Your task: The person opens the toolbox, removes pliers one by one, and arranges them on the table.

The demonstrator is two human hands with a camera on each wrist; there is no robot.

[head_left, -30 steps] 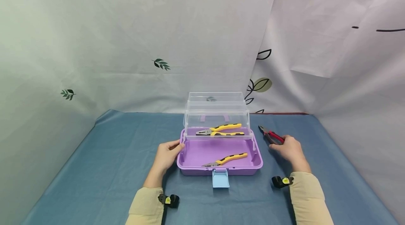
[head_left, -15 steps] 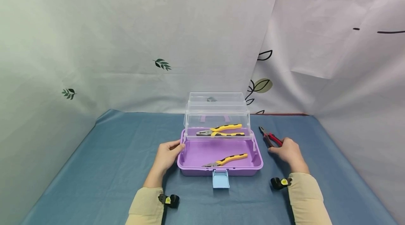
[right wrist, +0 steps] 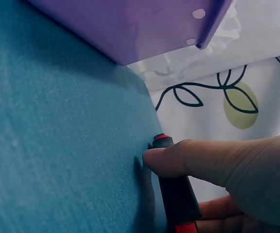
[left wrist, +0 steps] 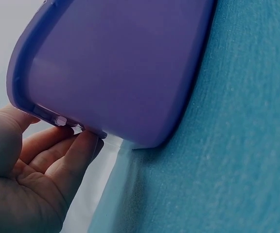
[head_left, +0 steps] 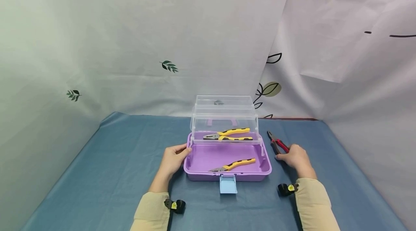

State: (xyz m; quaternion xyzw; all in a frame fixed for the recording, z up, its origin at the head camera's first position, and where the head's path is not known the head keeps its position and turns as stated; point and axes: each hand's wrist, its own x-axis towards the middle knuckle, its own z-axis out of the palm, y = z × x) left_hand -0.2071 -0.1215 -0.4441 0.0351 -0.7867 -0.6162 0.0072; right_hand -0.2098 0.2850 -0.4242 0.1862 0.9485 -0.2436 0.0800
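My right hand (head_left: 296, 157) has just drawn in a little toward me and toward the purple toolbox (head_left: 208, 155) on its left, and the red-and-black pliers (head_left: 277, 141) have swung with it: their nose, beyond my fingers, points more nearly straight away from me, and the handles show wider apart than a second ago. For the work in hand, I judge, the tool is under control and nearer the box, yet outside it. I pinch it by the handle ends, my thumb on the black handle (right wrist: 176, 194); whether the nose touches the blue cloth (head_left: 97, 187) I can't tell. My left hand (head_left: 173, 158) grips the box's left rim, thumb over it, as it did earlier. Inside, to the right of that grip, the front yellow pliers (head_left: 239, 163) and, farther off, the rear yellow pliers (head_left: 234, 131) lie unchanged.
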